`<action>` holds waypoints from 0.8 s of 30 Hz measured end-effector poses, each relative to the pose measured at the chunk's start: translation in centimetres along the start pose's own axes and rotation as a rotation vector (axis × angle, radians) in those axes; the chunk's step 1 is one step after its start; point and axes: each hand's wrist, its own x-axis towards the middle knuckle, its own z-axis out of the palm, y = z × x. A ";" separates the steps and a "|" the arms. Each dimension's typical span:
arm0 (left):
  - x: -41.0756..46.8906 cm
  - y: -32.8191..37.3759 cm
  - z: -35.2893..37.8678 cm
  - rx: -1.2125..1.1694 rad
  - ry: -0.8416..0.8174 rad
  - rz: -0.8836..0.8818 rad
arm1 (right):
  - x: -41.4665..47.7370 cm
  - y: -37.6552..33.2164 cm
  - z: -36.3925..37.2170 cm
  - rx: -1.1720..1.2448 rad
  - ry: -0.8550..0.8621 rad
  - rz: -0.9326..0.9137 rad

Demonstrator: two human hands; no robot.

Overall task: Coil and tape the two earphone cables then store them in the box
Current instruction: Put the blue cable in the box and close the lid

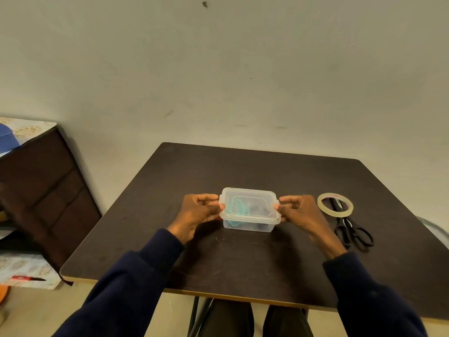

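Note:
A small clear plastic box point(252, 224) with its lid on stands in the middle of the dark table point(243, 259). Through the plastic I see a coiled teal earphone cable point(239, 208) on the left and a darker bundle point(258, 210) on the right, too dim to make out. My left hand point(199, 212) grips the box's left end, fingers curled at the lid's clip. At the opposite end, my right hand point(300, 210) holds the right clip in the same way.
A roll of clear tape point(334, 205) lies to the right of the box, partly over black scissors point(352, 231). A dark cabinet point(36, 190) stands to the left of the table. The wall is close behind the table's far edge.

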 end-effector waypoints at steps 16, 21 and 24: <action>-0.5 -2.5 -0.9 0.307 -0.075 0.285 | -2.8 2.6 0.9 -0.236 0.089 -0.377; 0.5 -2.5 -0.4 0.322 -0.075 0.284 | -1.7 2.7 0.5 -0.349 0.112 -0.469; 1.5 -1.9 0.3 0.340 -0.077 0.288 | -0.5 2.5 0.5 -0.355 0.126 -0.464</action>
